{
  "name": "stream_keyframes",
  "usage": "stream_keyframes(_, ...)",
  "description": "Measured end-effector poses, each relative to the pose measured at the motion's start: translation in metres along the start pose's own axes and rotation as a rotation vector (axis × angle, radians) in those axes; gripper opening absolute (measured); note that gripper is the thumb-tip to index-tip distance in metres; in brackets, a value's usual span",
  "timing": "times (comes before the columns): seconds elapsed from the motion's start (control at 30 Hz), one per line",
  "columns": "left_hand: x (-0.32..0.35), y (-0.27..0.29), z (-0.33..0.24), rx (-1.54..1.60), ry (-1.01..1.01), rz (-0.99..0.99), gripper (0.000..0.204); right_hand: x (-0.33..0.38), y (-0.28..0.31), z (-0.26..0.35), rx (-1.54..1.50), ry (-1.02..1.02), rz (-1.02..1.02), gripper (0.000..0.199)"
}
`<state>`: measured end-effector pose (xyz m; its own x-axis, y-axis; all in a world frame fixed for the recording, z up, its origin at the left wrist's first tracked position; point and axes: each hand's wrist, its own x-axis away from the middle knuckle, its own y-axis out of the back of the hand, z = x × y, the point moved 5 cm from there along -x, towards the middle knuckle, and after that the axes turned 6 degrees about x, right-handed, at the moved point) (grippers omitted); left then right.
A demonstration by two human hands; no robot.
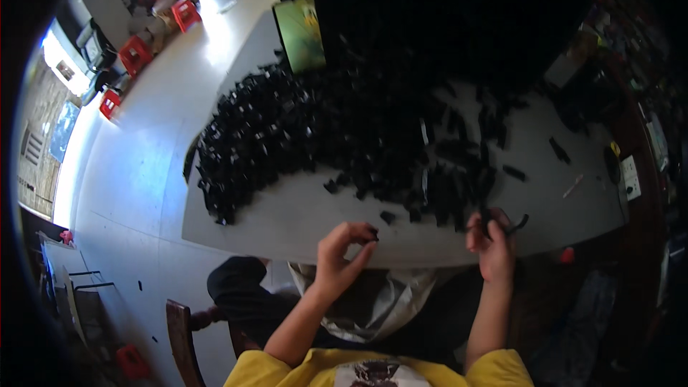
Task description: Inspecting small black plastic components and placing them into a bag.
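Fingers (352, 228) hold black pieces (373, 235) near the table's edge (423, 261), hands (337, 254) apart.

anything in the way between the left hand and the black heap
Nothing visible: between the left hand, pinching a small dark piece, and the heap of black pieces lies grey tabletop, with a loose black piece slightly right.

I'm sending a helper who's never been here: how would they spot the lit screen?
Find the grey table, then the heap of black pieces on it. Toward the heap's far side, left of the picture's middle, is a tall rectangular screen. Its bright yellow-green face sets it apart from the black pieces near it.
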<state>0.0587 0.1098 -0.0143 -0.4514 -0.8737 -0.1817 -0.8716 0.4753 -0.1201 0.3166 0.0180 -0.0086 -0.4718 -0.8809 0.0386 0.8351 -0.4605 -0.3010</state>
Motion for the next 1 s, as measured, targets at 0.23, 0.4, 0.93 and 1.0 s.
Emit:
stream_keyframes(0.23,0.01,-0.002,-0.037,-0.143,-0.088,0.077,0.018,0.032,-0.098,0.032,0.811,0.439,0.569,0.026)
stream_keyframes(0.4,0.017,-0.004,-0.052,-0.264,-0.147,0.103,0.02,0.037,-0.105,0.031,0.858,0.489,0.582,0.029)
stream_keyframes(0.93,0.023,-0.007,-0.052,-0.259,-0.184,0.164,0.033,0.043,-0.102,0.025,0.956,0.5,0.674,0.031)
stream_keyframes(1.0,0.026,-0.009,-0.047,-0.253,-0.209,0.227,0.031,0.045,-0.101,0.022,0.961,0.484,0.67,0.033)
